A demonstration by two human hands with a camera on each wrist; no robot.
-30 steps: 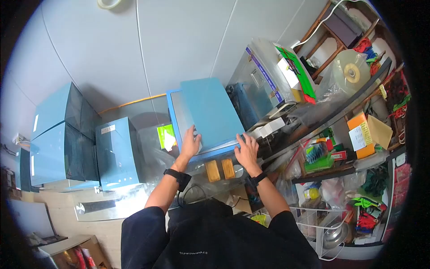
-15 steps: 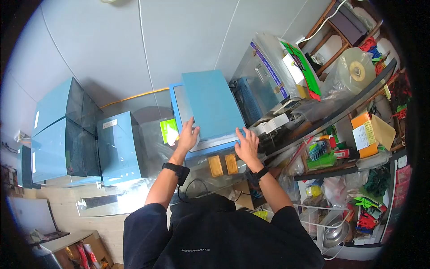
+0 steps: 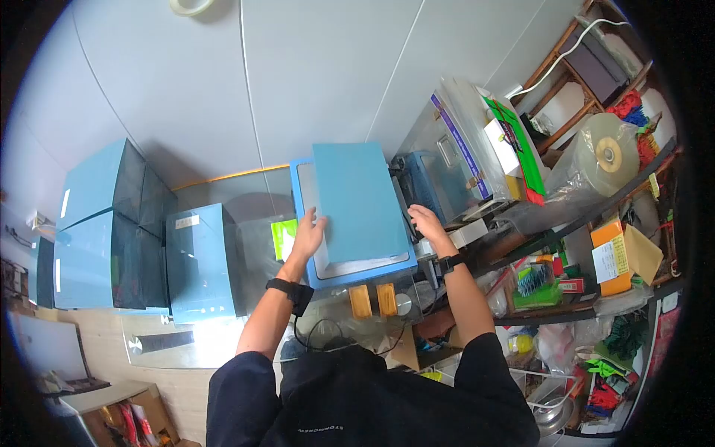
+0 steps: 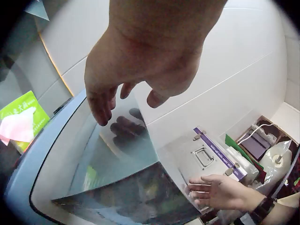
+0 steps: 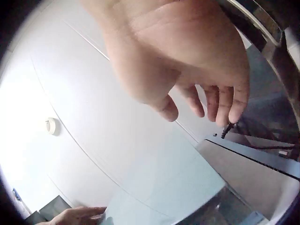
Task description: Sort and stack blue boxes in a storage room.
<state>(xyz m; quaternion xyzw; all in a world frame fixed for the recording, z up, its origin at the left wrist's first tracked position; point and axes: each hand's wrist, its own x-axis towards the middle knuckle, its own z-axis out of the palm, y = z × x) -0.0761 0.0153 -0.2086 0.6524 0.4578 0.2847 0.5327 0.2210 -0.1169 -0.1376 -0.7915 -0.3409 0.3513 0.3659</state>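
Note:
A pale blue box point(image 3: 357, 197) with a smooth top lies on a blue-rimmed grey platform point(image 3: 306, 257) in front of me. In the head view my left hand point(image 3: 307, 235) is at the box's left side, fingers extended. The left wrist view has that hand point(image 4: 140, 70) over the glossy top, with its dark reflection below the fingertips. My right hand point(image 3: 427, 222) stands off the box's right side, its fingers loosely extended. Nothing is in its palm in the right wrist view, where the hand point(image 5: 187, 61) hangs above the platform's blue rim point(image 5: 253, 152).
More blue boxes point(image 3: 199, 257) stand at the left. Two small wooden blocks point(image 3: 360, 302) sit before the platform. A clear case point(image 3: 458, 153) stands right of it, near a tape-like roll point(image 3: 607, 153) and crowded shelves point(image 3: 551, 287). A green packet point(image 3: 284, 237) lies at the left.
Both hands were at the box's near corners; the right has moved off to the right and the left slightly off its side. The head view has shifted a little.

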